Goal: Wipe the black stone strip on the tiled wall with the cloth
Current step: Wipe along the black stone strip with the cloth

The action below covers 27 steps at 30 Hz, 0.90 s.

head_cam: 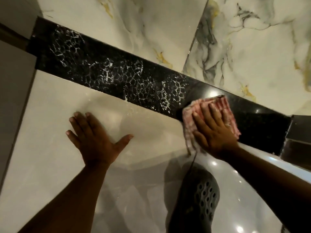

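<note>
A black stone strip (104, 71) runs diagonally across the tiled wall from upper left to lower right. White foam in a cracked web pattern covers its left and middle stretch; the stretch right of the cloth looks glossy and bare. My right hand (213, 130) lies flat on a folded pink-and-white checked cloth (217, 105), pressing it against the strip near its right end. My left hand (94, 138) rests flat with fingers spread on the pale glossy tile (50, 132) below the strip, holding nothing.
Marble-patterned tiles (168, 31) with grey and gold veins sit above the strip. A dark ledge or fitting (299, 132) juts out at the strip's right end. The reflection of a dark perforated object (196, 199) shows in the lower tile. A wall edge (20, 115) runs on the left.
</note>
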{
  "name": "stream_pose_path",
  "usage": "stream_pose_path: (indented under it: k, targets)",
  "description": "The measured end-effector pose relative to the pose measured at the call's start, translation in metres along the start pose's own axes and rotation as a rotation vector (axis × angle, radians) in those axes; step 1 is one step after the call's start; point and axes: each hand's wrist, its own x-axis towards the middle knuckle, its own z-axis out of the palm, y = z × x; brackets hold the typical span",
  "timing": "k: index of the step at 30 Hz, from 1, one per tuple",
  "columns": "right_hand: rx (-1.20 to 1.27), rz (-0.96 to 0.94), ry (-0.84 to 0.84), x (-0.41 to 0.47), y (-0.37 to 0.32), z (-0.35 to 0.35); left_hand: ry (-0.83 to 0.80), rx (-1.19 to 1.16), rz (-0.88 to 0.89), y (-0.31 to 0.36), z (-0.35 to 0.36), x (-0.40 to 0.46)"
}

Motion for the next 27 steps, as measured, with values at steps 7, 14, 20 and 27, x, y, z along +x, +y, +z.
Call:
stream_pose_path:
  k: [7, 14, 20, 27]
  targets:
    - [0.15, 0.616, 0.164, 0.074, -0.013, -0.014, 0.047, 0.013, 0.015, 0.001, 0.007, 0.001]
    - [-0.067, 0.04, 0.021, 0.024, -0.019, -0.003, 0.066, -0.009, 0.029, -0.001, 0.005, 0.001]
    - [0.037, 0.487, 0.119, 0.043, 0.009, -0.006, 0.087, -0.008, 0.04, -0.004, 0.008, 0.001]
    - [0.039, 0.053, -0.006, 0.018, -0.063, -0.003, 0.112, -0.029, 0.037, -0.003, 0.008, 0.003]
